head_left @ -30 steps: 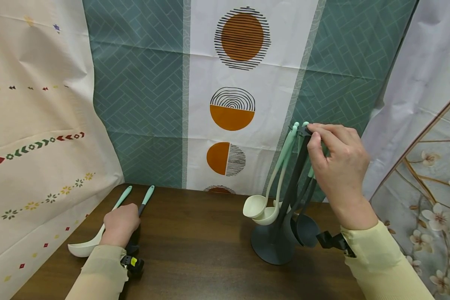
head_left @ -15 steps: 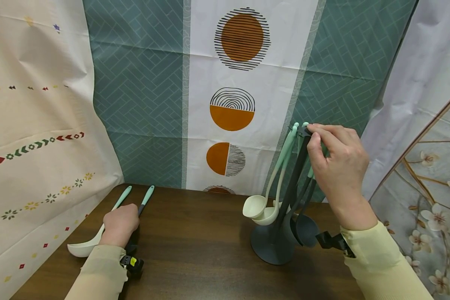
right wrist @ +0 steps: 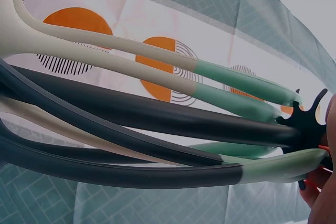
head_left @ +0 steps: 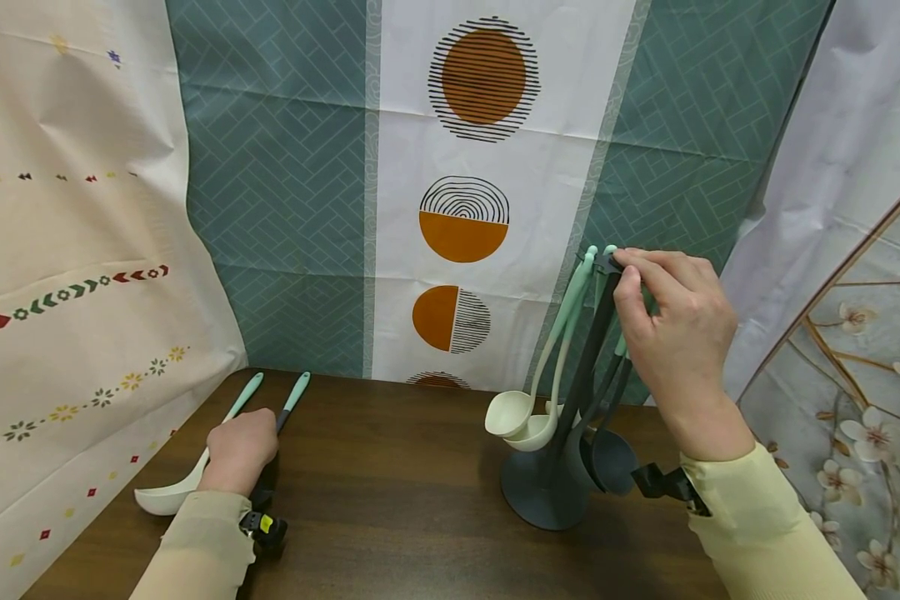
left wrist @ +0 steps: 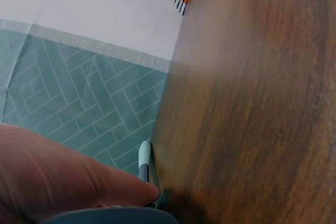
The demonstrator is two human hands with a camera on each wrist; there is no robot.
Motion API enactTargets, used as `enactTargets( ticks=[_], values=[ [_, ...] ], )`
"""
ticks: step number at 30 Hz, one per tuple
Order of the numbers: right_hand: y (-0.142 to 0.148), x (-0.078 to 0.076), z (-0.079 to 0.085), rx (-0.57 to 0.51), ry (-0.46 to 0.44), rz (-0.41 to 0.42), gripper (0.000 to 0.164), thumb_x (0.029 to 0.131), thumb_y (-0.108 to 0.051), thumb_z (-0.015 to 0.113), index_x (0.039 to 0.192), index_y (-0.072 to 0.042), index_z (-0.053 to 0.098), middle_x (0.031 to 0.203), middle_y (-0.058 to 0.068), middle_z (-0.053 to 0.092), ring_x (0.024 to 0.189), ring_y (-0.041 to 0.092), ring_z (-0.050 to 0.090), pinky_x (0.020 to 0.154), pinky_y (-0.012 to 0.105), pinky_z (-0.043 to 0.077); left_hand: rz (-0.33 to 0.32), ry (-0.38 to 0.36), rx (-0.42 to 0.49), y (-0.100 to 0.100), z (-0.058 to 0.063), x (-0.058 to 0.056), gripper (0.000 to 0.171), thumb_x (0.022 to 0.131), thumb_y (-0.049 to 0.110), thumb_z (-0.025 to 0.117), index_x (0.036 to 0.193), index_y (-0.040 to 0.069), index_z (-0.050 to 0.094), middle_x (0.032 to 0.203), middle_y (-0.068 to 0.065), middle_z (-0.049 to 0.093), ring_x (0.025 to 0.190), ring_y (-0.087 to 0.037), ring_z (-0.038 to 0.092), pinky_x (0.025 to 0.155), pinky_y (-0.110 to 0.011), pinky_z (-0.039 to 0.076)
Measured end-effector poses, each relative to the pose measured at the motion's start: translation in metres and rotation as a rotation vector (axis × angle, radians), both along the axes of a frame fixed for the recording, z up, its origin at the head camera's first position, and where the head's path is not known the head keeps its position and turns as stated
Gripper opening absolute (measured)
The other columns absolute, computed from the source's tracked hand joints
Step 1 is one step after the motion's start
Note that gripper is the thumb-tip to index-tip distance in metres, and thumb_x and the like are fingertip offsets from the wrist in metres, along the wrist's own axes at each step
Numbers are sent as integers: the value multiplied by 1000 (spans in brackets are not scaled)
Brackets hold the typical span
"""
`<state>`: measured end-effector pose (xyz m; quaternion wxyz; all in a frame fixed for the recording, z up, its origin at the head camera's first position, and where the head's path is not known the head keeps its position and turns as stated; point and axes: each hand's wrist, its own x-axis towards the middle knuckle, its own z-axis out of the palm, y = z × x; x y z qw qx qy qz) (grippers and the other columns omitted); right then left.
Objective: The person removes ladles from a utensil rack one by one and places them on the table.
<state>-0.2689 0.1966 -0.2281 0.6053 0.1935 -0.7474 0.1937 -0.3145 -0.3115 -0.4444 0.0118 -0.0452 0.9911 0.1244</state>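
On the left of the table, my left hand (head_left: 238, 452) holds a dark grey ladle with a mint handle end (head_left: 297, 388); most of it is hidden under the hand. Its dark edge (left wrist: 113, 217) shows at the bottom of the left wrist view. Just left of that hand lies a cream ladle (head_left: 167, 497). My right hand (head_left: 678, 321) grips the hooked top of a dark utensil stand (head_left: 543, 492), thumb and fingertips together. Cream ladles (head_left: 508, 413) and dark grey ladles (head_left: 613, 461) hang from it by mint handles (right wrist: 244, 81).
Brown wooden table (head_left: 390, 500) spans the space between the hands. A patterned green and white cloth (head_left: 277, 208) hangs behind it. Cream cloth (head_left: 82, 275) borders the left side, and a floral curtain (head_left: 862, 433) the right.
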Motion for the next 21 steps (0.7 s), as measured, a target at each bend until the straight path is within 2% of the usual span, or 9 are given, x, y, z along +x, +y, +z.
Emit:
enactTargets(
  ticks=[13, 21],
  values=[
    [0, 0, 0, 1, 0, 0, 40, 112, -28, 52, 123, -11, 86, 116, 11, 81, 107, 40, 68, 79, 54, 49, 25, -27, 9, 0, 2, -3, 11, 99, -1, 65, 89, 2, 66, 81, -13, 66, 76, -35, 62, 74, -58, 52],
    [-1, 0, 1, 7, 2, 6, 40, 112, -28, 52, 122, -11, 86, 117, 11, 81, 107, 40, 68, 80, 55, 51, 48, 50, 32, 2, 5, 0, 21, 101, 11, 70, 81, 4, 66, 74, -12, 65, 71, -36, 63, 69, -59, 52]
  ],
)
